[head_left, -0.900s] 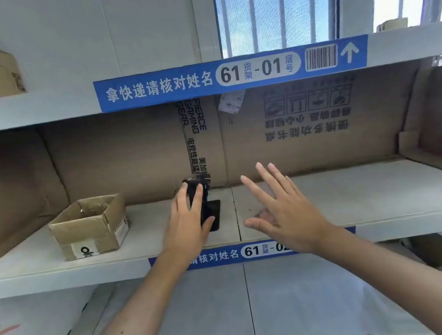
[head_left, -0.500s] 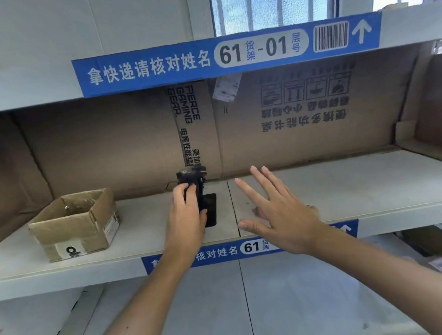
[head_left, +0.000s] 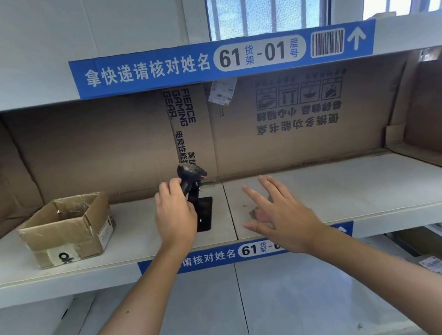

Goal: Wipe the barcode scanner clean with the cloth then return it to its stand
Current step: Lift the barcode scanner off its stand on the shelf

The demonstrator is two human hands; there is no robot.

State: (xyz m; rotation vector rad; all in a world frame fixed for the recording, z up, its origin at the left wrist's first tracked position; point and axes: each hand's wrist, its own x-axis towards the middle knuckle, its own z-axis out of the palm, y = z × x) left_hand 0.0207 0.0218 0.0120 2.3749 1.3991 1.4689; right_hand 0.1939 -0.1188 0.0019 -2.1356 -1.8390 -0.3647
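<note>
A black barcode scanner (head_left: 191, 172) sits on its black stand (head_left: 205, 213) in the middle of the white shelf (head_left: 352, 186). My left hand (head_left: 174, 216) is wrapped around the scanner's handle from the left, with the scanner's head showing above my fingers. My right hand (head_left: 280, 214) hovers flat over the shelf to the right of the stand, fingers spread and holding nothing. A small brownish patch (head_left: 254, 213) shows on the shelf under my right palm; I cannot tell what it is. No cloth is clearly in view.
An open cardboard box (head_left: 68, 228) stands on the shelf at the left. Flattened cardboard (head_left: 318, 119) lines the back and sides of the bay. Another shelf (head_left: 15, 88) runs above with a blue label strip (head_left: 219, 58), and a barred window (head_left: 265, 1) is behind.
My left hand has closed around the scanner's handle. My right hand has lowered slightly toward the shelf. The camera view has shifted a little.
</note>
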